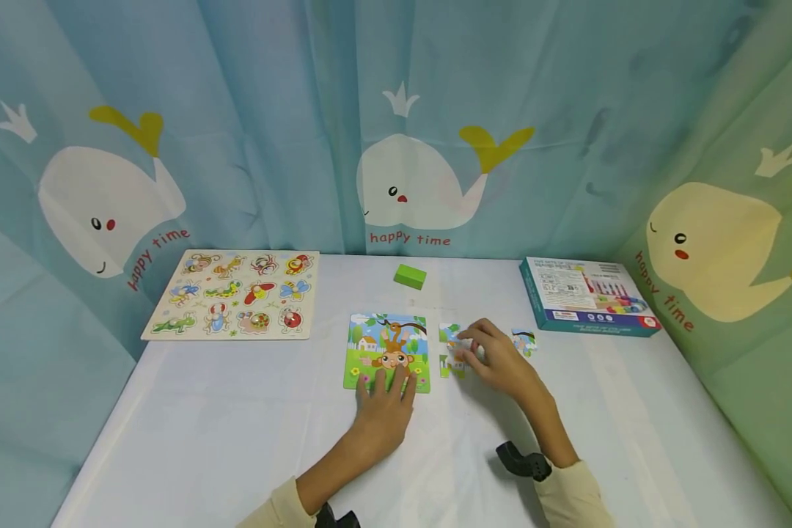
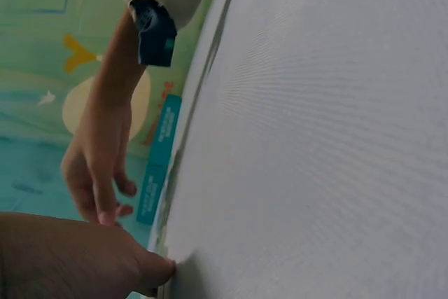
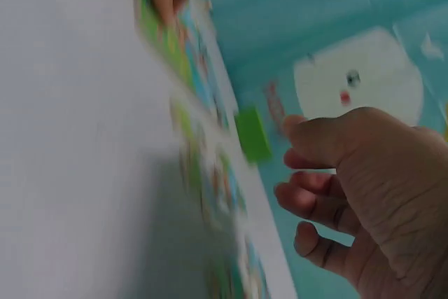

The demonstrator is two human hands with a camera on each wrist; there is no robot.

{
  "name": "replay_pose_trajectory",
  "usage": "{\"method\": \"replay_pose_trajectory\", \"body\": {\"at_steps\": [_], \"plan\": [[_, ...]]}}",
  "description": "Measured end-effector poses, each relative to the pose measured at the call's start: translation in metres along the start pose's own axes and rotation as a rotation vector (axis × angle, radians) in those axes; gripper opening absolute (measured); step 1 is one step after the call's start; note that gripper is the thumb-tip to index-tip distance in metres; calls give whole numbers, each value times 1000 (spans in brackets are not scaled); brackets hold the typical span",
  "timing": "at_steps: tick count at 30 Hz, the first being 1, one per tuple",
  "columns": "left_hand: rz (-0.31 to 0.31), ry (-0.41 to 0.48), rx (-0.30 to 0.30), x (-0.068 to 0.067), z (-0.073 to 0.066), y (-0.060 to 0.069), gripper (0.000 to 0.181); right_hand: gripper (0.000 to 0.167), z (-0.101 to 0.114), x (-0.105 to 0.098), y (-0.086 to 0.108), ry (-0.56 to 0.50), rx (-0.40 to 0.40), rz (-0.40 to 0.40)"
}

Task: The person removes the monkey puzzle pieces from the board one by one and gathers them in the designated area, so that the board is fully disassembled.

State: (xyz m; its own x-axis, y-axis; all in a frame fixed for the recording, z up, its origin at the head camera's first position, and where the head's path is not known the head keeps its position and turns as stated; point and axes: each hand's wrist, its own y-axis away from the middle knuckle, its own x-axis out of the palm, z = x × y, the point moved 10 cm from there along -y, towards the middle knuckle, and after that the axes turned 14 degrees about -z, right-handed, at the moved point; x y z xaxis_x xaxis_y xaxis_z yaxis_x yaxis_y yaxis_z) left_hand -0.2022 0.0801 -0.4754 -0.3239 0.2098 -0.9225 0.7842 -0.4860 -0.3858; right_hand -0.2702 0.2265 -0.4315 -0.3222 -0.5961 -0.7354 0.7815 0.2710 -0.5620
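A square monkey picture puzzle (image 1: 384, 352) lies flat on the white table. My left hand (image 1: 379, 422) rests on its lower edge with the fingers spread; in the left wrist view only the thumb side of this hand (image 2: 77, 253) shows. Over the loose jigsaw pieces (image 1: 445, 367) right of the picture hovers my right hand (image 1: 504, 363), partly covering them. Seen from the right wrist, the right hand (image 3: 378, 187) has loosely bent fingers, apart from the blurred pieces, and no piece shows between them. Another loose piece (image 1: 523, 342) lies beyond that hand.
Behind the puzzle sits a green block (image 1: 410, 276). A wooden insect peg board (image 1: 231, 297) lies at the back left, and a teal-edged box (image 1: 587, 297) at the back right. A whale-print curtain (image 1: 270, 132) hangs along the table's far edge (image 1: 363, 258).
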Motion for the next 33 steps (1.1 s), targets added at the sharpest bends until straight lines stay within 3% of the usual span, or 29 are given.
{"method": "replay_pose_trajectory", "body": {"at_steps": [3,6,11,17,33], "plan": [[8,-22,28,-2,0,0,49,24,20,24,-16,-53,-40,66],[26,-51,70,-2,0,0,51,30,28,51,-26,-75,-17,178],[132,-3,99,1,1,0,54,34,31,79,-32,-37,10,271],[229,39,98,2,5,3,59,31,35,91,-37,9,23,291],[198,29,82,0,3,3,58,28,36,95,-40,41,29,319]]}}
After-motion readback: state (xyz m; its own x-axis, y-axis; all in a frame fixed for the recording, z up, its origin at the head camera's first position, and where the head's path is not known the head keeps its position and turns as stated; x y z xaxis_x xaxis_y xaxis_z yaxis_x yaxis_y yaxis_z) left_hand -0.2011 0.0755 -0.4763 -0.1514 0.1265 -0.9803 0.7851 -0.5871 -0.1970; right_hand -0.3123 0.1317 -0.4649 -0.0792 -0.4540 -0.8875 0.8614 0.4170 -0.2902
